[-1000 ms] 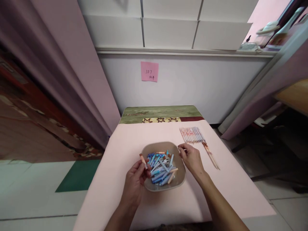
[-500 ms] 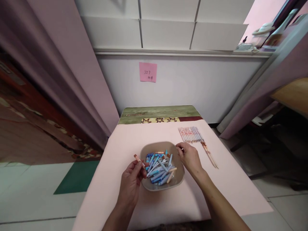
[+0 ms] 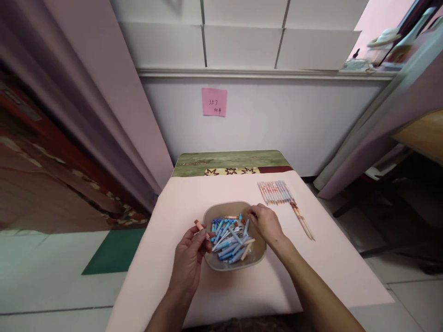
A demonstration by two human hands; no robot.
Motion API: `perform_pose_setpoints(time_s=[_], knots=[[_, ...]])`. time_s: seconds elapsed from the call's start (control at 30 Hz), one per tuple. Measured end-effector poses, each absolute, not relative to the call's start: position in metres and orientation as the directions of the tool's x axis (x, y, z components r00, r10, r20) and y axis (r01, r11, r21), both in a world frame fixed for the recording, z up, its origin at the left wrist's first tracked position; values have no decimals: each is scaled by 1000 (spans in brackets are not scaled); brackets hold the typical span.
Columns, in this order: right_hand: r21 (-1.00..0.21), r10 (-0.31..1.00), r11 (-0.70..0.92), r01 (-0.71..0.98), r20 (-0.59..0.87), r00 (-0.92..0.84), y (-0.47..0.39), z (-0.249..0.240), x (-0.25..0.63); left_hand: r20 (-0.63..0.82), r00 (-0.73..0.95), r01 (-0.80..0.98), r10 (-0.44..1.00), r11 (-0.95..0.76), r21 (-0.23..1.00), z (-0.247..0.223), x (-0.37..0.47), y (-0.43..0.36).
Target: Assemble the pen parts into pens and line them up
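Note:
My left hand (image 3: 191,249) pinches a short pink pen piece with a brown end (image 3: 200,227) at the left side of a grey-brown plastic bin (image 3: 259,257). In the bin lies a loose heap of pen parts (image 3: 230,242), mostly blue, with a few cream and orange-brown ones. Over the bin's upper right rim, my right hand (image 3: 268,223) is closed with its fingertips inside the bin; what they hold, if anything, is hidden. Right of the bin, a row of slim pens (image 3: 275,192) lies side by side, with a few longer pens with brown ends (image 3: 302,222) below it.
A pale pink cloth (image 3: 166,207) covers most of the table, whose green patterned far edge (image 3: 231,159) shows by the wall. A pink note (image 3: 214,102) is stuck on the wall. Curtains (image 3: 134,92) hang at both sides.
My right hand has moved a little left, from the bin's rim to just inside it. My left hand still holds the pen piece. The view has shifted slightly.

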State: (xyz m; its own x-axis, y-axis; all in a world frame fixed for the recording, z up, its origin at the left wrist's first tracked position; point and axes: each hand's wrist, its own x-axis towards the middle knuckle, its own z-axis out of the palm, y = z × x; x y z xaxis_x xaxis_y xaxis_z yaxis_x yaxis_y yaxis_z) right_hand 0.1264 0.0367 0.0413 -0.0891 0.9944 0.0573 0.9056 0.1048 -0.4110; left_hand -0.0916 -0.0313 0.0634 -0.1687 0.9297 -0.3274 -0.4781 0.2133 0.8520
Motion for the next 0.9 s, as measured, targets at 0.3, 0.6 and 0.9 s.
perform_pose_setpoints(time_s=[0.3, 0.6, 0.9], knots=[[-298, 964, 225, 928, -69, -256, 47, 27, 112, -324, -119, -482, 939, 231, 845, 59, -92, -30], [-226, 910, 366, 903, -116, -398, 58, 19, 93, -353, -151, -497, 923, 237, 834, 58, -92, -30], [-129, 794, 567, 813, -177, -582, 70, 13, 69, -338, -152, -492, 929, 226, 841, 58, -95, -30]])
